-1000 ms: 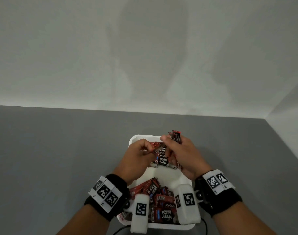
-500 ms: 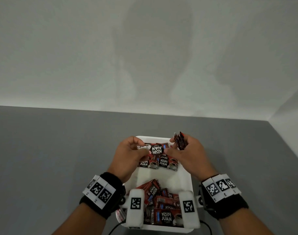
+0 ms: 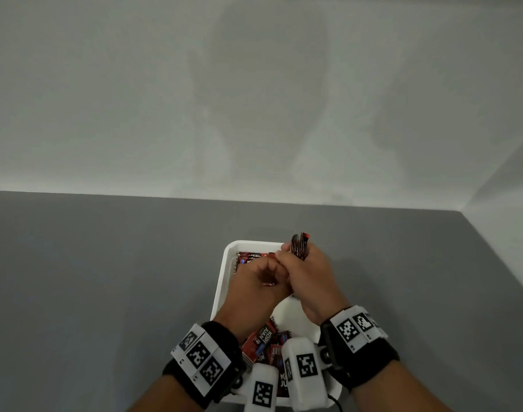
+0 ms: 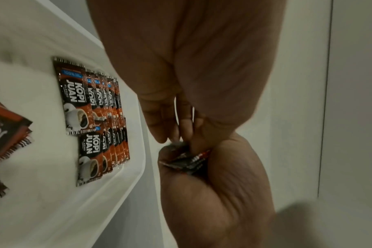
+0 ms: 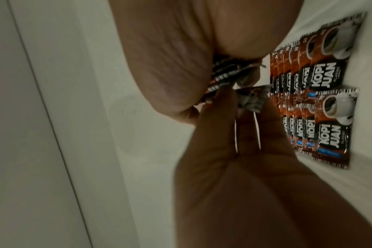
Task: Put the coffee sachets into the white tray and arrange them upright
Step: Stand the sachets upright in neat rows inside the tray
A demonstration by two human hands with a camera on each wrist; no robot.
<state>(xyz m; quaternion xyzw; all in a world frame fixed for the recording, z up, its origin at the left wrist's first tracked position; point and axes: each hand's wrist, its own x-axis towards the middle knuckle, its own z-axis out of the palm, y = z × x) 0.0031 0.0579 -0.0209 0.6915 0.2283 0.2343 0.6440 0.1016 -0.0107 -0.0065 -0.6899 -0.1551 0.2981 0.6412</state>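
Right hand (image 3: pixel 309 273) clenches a sachet bundle (image 3: pixel 299 246); left hand (image 3: pixel 258 282) pinches one sachet (image 5: pixel 318 97) off its lower end. Peel it singly, then stand it against the upright rows (image 4: pixel 96 117) below the grip.

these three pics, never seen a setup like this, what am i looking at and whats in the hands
No machine here: a person works with two bare hands, wearing black wristbands with printed square markers and small cameras.

The wide picture comes from a camera on the person's head, looking down at a grey table. The two close-ups come from the wrist cameras, each looking along a hand, so they appear tilted and blurry.

On the table sits a white tray. At its far end, rows of coffee sachets stand packed together. Loose sachets lie in a heap at the near end.

The right hand grips a small bundle of sachets. The left hand pinches at that bundle from the other side, apparently taking one out.
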